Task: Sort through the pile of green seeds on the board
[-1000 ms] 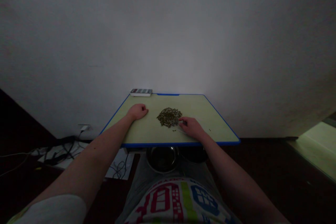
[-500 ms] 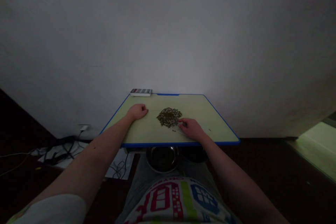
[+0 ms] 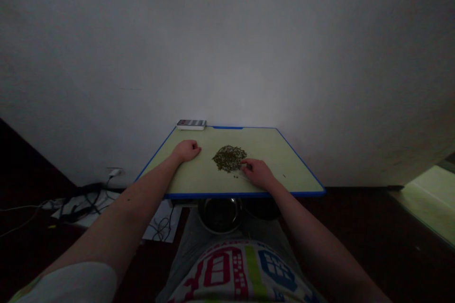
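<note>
A loose heap of small greenish-brown dried pieces (image 3: 229, 157), like seeds or buds, lies mid-table; their exact kind is too small to tell. At the heap's right edge is my right hand (image 3: 259, 173), its fingers curled and thumb and index finger brought close together at the pieces. Whatever sits between those fingertips is too small and dim to make out. Left of the heap, and apart from it, my left hand (image 3: 186, 150) rests on the tabletop in a loose fist, with nothing seen in it. The pale table (image 3: 259, 139) has a blue rim.
A white box-like object with a dark striped top (image 3: 191, 125) stands at the table's back left corner, near the wall. Under the front edge is a shiny metal bowl (image 3: 203, 218), with a dark round container (image 3: 263, 209) beside it. Cables (image 3: 90, 199) lie on the floor at left.
My right fingertips have shifted very slightly at the edge of the heap. My left hand stays where it was, and the heap looks almost the same.
</note>
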`<state>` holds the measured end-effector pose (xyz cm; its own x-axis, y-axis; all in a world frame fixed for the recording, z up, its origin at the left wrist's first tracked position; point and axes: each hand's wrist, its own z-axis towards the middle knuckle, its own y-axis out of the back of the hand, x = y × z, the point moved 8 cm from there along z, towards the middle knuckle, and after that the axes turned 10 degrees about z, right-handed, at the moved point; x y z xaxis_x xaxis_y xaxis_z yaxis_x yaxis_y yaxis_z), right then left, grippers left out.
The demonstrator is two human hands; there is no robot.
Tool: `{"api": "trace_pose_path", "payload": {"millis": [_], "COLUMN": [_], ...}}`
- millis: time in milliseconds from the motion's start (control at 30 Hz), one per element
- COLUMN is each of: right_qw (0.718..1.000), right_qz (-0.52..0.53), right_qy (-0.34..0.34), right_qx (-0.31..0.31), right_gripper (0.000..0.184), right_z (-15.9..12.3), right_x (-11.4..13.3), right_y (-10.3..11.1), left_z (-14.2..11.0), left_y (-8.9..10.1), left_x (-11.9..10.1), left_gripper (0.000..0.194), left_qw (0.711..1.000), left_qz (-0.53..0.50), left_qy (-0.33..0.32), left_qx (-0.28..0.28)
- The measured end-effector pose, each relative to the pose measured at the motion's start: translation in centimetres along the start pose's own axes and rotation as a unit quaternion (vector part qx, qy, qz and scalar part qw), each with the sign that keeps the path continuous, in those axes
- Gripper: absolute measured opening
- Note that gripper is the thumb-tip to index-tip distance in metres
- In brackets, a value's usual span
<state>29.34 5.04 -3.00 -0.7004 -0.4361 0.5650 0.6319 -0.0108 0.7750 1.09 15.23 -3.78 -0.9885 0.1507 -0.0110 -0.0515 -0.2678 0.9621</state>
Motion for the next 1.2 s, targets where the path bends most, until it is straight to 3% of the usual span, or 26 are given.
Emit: {"api": "trace_pose_path", "payload": {"millis": [1200], "right_qw": [1.0], "right_qz": [0.002], "right_qy": [0.009], "right_qx": [0.019], "right_gripper": [0.034], "right_z": [-0.27], "right_x": [0.63], "right_y": [-0.51], "left_z": [-0.03], "left_y": [0.17], "left_x": [-0.14], "left_gripper": [0.034], "left_qw": [1.0], "left_qz": [-0.001], "left_qy": [-0.007], "left_qx": [-0.008]}}
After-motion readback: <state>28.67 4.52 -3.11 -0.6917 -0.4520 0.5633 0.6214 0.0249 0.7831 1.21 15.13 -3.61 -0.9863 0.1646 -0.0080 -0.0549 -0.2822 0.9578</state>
